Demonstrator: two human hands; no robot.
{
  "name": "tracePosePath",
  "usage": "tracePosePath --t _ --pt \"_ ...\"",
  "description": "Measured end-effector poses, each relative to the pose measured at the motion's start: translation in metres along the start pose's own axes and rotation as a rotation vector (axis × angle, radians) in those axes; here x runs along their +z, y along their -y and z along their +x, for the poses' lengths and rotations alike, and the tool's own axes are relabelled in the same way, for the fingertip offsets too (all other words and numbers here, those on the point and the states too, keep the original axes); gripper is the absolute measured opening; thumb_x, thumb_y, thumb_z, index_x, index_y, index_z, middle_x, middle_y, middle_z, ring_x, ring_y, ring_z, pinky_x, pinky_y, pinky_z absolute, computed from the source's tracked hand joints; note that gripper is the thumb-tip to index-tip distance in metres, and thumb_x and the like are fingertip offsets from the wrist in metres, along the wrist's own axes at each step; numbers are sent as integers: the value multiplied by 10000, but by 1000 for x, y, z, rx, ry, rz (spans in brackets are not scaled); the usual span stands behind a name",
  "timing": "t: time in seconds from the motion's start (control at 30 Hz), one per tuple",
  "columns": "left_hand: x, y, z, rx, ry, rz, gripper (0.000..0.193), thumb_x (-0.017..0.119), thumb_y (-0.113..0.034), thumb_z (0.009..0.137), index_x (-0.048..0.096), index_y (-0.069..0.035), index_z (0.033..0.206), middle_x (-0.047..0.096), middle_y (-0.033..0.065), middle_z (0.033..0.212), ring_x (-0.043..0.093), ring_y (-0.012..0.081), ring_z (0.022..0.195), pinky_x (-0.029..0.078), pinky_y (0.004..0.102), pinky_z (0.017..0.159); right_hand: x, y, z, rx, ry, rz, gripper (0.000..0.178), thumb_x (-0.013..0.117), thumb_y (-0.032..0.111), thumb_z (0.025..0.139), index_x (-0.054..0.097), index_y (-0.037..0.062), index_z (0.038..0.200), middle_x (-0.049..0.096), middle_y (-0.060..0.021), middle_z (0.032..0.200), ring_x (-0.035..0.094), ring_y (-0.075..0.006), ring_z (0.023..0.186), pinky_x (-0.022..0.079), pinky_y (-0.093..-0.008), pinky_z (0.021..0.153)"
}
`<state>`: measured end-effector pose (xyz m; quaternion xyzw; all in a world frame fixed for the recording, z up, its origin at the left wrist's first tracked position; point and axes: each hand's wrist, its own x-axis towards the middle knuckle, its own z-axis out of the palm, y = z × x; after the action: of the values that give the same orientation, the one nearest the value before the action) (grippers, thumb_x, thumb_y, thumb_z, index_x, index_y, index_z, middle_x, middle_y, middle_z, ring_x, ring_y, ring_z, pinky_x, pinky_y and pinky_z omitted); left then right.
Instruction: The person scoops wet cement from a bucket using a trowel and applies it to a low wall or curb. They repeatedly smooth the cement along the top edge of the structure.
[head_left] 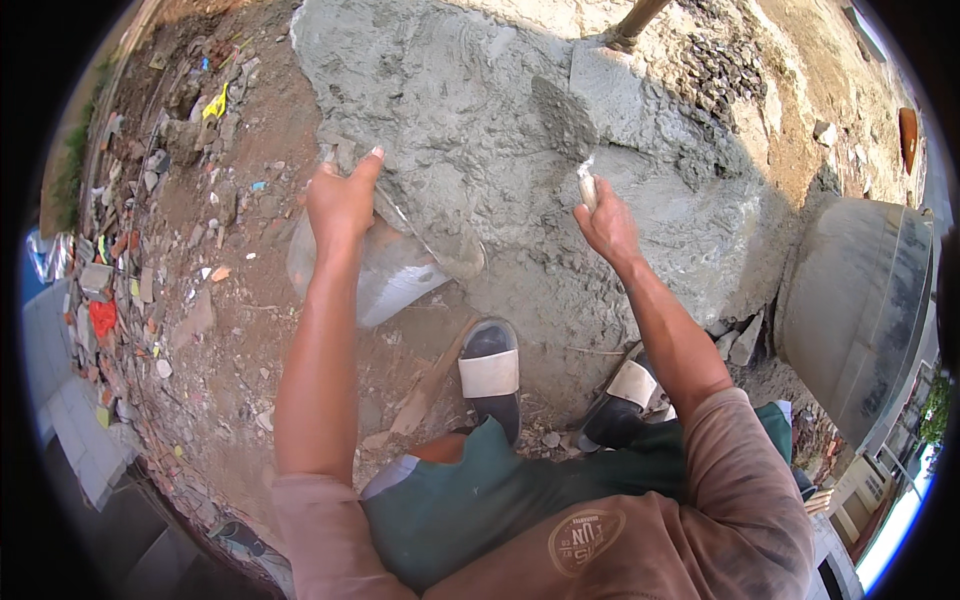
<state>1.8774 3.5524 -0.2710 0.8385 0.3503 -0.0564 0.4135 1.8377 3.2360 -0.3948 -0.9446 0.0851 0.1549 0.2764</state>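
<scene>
My left hand (343, 200) is closed on the rim of a mortar-smeared grey pan (400, 275), tilted at the left edge of a bed of wet grey mortar (420, 90). The pan's inside cannot be made out clearly. In my right hand (610, 222) is the pale handle of a trowel (563, 118). Its blade points away from me, caked with mortar and resting at the mortar's surface, so its outline partly blends in.
A large grey tub (850, 300) stands on its side at the right. A wooden post (640, 18) rises at the far edge of the mortar. Rubble and scraps, including a yellow piece (216, 100), lie at left. My feet wear sandals (490, 372) near the mortar's front edge.
</scene>
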Motion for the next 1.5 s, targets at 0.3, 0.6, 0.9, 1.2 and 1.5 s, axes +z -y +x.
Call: tracePosePath --t 0.3,0.6,0.9,1.2,1.5 --pt "5 4 -2 32 -23 -81 538 721 -304 754 584 122 1054 664 204 892 637 239 823 477 328 767 51 20 -9 -30 411 213 445 632 214 762 525 12 1144 636 -242 955 613 -395 918 475 -434 831" --pt "7 -2 0 -32 6 13 596 717 -316 749 554 132 1107 639 148 780 599 191 634 486 314 636 15 53 -6 -334 560 20 544 635 185 763 483 27 1260 635 -214 1011 624 -359 902 495 -414 798" --pt "1 1 1 -10 9 -68 612 699 -265 783 501 122 1214 650 207 1047 628 225 949 461 318 831 -2 88 70 -575 384 -199 505 634 248 793 507 121 1264 632 -141 1066 614 -335 945 491 -440 823" --pt "7 7 7 0 -19 -31 696 698 -253 785 416 140 1287 623 246 1096 617 254 1015 447 320 884 43 96 177 -578 492 -253 471 651 232 789 524 92 1221 658 -183 963 626 -341 918 487 -427 829" --pt "6 6 11 -24 -2 -37 692 697 -257 780 426 141 1276 631 243 1074 623 242 987 460 312 845 22 89 27 -282 668 -76 529 666 175 770 502 32 1251 645 -202 1004 628 -341 934 498 -423 822"
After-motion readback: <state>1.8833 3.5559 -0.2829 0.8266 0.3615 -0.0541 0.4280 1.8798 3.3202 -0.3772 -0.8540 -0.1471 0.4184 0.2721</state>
